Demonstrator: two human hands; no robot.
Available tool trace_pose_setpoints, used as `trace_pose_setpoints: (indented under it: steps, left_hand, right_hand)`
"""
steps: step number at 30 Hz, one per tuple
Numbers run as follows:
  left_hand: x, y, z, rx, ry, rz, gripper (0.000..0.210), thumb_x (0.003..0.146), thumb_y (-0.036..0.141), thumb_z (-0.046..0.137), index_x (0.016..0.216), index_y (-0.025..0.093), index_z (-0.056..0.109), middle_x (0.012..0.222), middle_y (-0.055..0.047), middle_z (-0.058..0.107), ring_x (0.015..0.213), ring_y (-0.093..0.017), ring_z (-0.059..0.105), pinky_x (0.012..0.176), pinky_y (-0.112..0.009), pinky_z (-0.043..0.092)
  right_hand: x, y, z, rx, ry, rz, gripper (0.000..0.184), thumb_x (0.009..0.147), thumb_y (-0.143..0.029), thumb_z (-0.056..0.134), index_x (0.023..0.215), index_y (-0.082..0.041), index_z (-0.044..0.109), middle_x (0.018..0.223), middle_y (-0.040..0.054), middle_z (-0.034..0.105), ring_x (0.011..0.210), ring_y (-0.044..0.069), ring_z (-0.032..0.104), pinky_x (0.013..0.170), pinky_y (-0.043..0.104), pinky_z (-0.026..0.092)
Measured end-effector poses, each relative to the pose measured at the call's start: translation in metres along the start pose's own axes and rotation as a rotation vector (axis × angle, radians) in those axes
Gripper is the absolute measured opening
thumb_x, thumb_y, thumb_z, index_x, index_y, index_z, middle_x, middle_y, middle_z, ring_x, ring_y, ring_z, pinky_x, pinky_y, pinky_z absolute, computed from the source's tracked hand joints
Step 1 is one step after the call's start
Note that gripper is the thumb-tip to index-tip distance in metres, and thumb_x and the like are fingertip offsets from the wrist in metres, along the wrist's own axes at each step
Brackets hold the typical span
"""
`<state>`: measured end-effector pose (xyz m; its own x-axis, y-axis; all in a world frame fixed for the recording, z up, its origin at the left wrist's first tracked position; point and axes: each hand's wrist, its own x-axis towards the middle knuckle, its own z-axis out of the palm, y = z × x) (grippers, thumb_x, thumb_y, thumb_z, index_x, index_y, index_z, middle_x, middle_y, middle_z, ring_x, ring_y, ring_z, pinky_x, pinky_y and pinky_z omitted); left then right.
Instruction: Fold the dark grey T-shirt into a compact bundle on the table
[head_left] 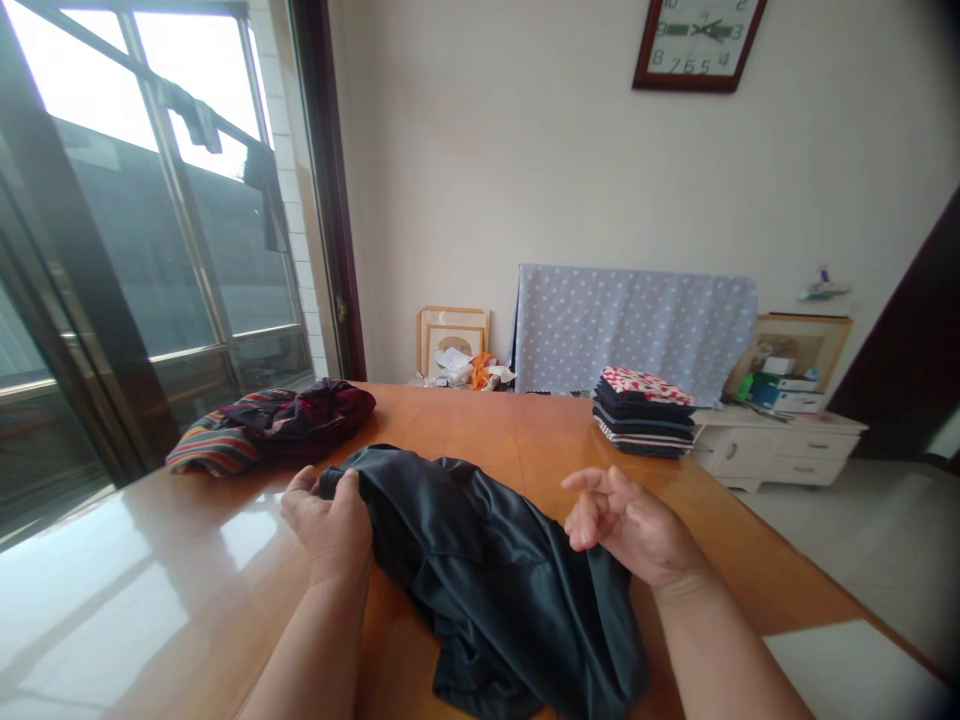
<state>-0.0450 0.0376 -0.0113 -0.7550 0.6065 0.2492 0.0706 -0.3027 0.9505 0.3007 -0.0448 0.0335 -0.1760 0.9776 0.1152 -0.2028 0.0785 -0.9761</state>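
A crumpled black garment [487, 570] lies on the glossy wooden table [187, 590] right in front of me. My left hand [330, 520] pinches the garment's left end, fingers closed on the fabric. Over the garment's right side hovers my right hand [626, 520], fingers loosely spread and holding nothing, its heel close to the cloth.
A heap of striped and dark purple clothes [274, 425] sits at the table's far left. A neat stack of folded clothes [643, 410] stands at the far right edge. Beyond are a white drawer unit [776, 450], a dotted cloth cover [634, 325] and a large window [150, 230].
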Motion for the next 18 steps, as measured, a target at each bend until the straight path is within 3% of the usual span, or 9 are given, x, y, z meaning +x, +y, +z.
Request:
trace_pose_setpoints:
  steps: [3, 5, 7, 9, 12, 14, 18]
  left_hand:
    - [-0.013, 0.011, 0.002, 0.289, 0.013, 0.34, 0.057, 0.081, 0.037, 0.07, 0.133, 0.024, 0.052, 0.142, -0.013, 0.049, 0.14, -0.033, 0.038, 0.119, -0.051, 0.019]
    - [-0.024, 0.016, 0.006, 0.327, -0.131, 0.477, 0.057, 0.083, 0.035, 0.069, 0.137, 0.028, 0.052, 0.146, -0.012, 0.05, 0.143, -0.033, 0.035, 0.12, -0.051, 0.014]
    - [-0.031, 0.015, 0.01, 0.327, -0.288, 0.517, 0.06, 0.078, 0.035, 0.075, 0.135, 0.031, 0.056, 0.144, -0.011, 0.055, 0.144, -0.034, 0.035, 0.121, -0.053, 0.012]
    - [-0.034, 0.01, 0.012, 0.373, -0.405, 0.489, 0.053, 0.071, 0.035, 0.081, 0.122, 0.032, 0.067, 0.138, -0.01, 0.062, 0.144, -0.038, 0.034, 0.12, -0.056, 0.01]
    - [-0.034, 0.003, 0.012, 0.606, -0.546, 0.506, 0.018, 0.077, 0.033, 0.073, 0.094, 0.031, 0.075, 0.13, -0.006, 0.068, 0.143, -0.039, 0.037, 0.118, -0.06, 0.01]
    - [-0.034, 0.003, 0.01, 0.734, -0.569, 0.574, 0.015, 0.086, 0.031, 0.061, 0.091, 0.031, 0.075, 0.13, -0.003, 0.069, 0.141, -0.034, 0.041, 0.117, -0.06, 0.012]
    - [-0.036, 0.012, 0.009, 0.644, -0.484, 0.722, 0.023, 0.097, 0.032, 0.047, 0.105, 0.03, 0.068, 0.136, -0.001, 0.066, 0.139, -0.025, 0.047, 0.119, -0.052, 0.017]
  right_hand:
    - [0.01, 0.01, 0.008, -0.033, 0.048, -0.027, 0.056, 0.083, -0.069, 0.058, 0.109, -0.021, 0.073, 0.082, 0.0088, 0.073, 0.083, 0.024, 0.068, 0.083, 0.038, 0.048]
    - [0.019, 0.024, 0.01, -0.116, 0.125, -0.038, 0.049, 0.085, -0.063, 0.062, 0.112, -0.023, 0.072, 0.105, 0.0101, 0.074, 0.101, 0.025, 0.067, 0.085, 0.035, 0.048]
    - [0.028, 0.041, 0.011, -0.252, 0.21, -0.035, 0.049, 0.082, -0.059, 0.068, 0.118, -0.024, 0.07, 0.116, 0.009, 0.072, 0.11, 0.025, 0.064, 0.086, 0.034, 0.048]
    - [0.035, 0.058, 0.011, -0.41, 0.267, -0.036, 0.053, 0.075, -0.052, 0.076, 0.119, -0.023, 0.07, 0.108, 0.0076, 0.074, 0.104, 0.026, 0.066, 0.087, 0.035, 0.048]
    - [0.041, 0.073, 0.012, -0.63, 0.195, 0.004, 0.034, 0.073, -0.046, 0.075, 0.095, -0.02, 0.076, 0.085, 0.0045, 0.075, 0.089, 0.025, 0.067, 0.082, 0.034, 0.049]
    - [0.043, 0.071, 0.012, -0.593, 0.172, -0.004, 0.029, 0.077, -0.046, 0.069, 0.085, -0.019, 0.075, 0.081, 0.003, 0.074, 0.085, 0.024, 0.066, 0.08, 0.033, 0.049]
    - [0.042, 0.048, 0.002, -0.198, 0.446, -0.197, 0.034, 0.079, -0.049, 0.066, 0.099, -0.022, 0.073, 0.099, 0.0024, 0.075, 0.095, 0.024, 0.066, 0.087, 0.034, 0.049]
